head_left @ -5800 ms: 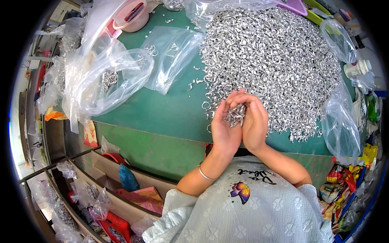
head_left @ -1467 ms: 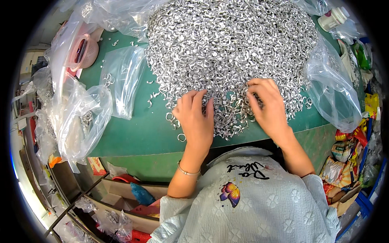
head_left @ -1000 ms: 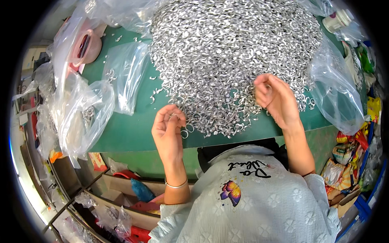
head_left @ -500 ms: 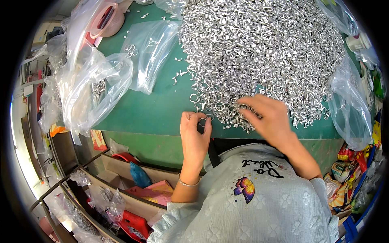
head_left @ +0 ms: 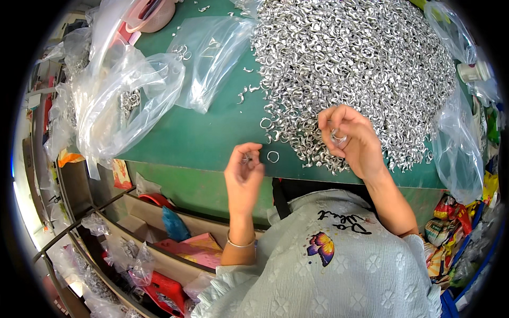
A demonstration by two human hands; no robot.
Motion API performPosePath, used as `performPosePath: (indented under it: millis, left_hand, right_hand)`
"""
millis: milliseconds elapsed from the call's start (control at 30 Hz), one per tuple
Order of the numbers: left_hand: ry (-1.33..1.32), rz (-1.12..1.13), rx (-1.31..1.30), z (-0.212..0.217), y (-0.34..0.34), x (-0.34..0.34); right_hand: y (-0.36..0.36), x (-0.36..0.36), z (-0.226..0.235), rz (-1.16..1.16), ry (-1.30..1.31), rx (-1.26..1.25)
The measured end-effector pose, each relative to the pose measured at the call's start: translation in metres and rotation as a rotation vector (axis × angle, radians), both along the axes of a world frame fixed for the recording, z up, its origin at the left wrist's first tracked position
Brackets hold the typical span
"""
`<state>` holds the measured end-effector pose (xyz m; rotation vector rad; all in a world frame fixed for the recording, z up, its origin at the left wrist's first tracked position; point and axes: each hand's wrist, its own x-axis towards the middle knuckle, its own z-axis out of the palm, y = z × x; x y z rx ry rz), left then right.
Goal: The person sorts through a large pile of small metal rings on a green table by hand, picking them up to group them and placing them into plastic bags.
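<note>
A large heap of small silver metal pieces [head_left: 360, 69], rings and curved bits among them, covers the green tabletop [head_left: 212, 135]. Over the heap's near edge, my right hand [head_left: 360, 140] has its fingers curled together around a silver ring [head_left: 338, 137]. My left hand [head_left: 245, 167] is closed by the table's front edge, left of the heap. A greyish metal glint shows among its bent fingers, too blurred to name. One loose silver ring [head_left: 273, 156] lies on the table just right of my left fingertips.
Clear plastic bags, one standing open [head_left: 127, 106] and one flat [head_left: 212, 58], lie at the left with some rings. A pink basket [head_left: 154, 18] is behind them. Another clear bag [head_left: 458, 143] and a white cup [head_left: 473, 72] border the heap's right. Compartments [head_left: 159, 228] run below left.
My left hand has drawn back leftward from the ring, which now lies bare on the table. My right hand, blurred in the heap before, has turned and shows the ring in its fingers.
</note>
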<state>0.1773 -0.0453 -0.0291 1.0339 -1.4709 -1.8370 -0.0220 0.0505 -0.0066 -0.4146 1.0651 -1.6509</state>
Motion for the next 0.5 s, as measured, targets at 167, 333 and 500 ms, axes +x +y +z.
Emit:
performPosePath:
  millis: [167, 333, 500]
  left_hand:
    - [-0.62, -0.136, -0.708, -0.001, 0.012, -0.01]
    - [-0.52, -0.159, -0.485, -0.004, 0.005, -0.009]
    - [0.066, 0.05, 0.201, 0.002, -0.014, -0.008]
  right_hand:
    - [-0.017, 0.009, 0.0, 0.043, 0.397, 0.251]
    - [-0.032, 0.041, -0.023, 0.127, 1.598, 0.181]
    - [-0.033, 0.031, -0.02, 0.124, 1.465, 0.131]
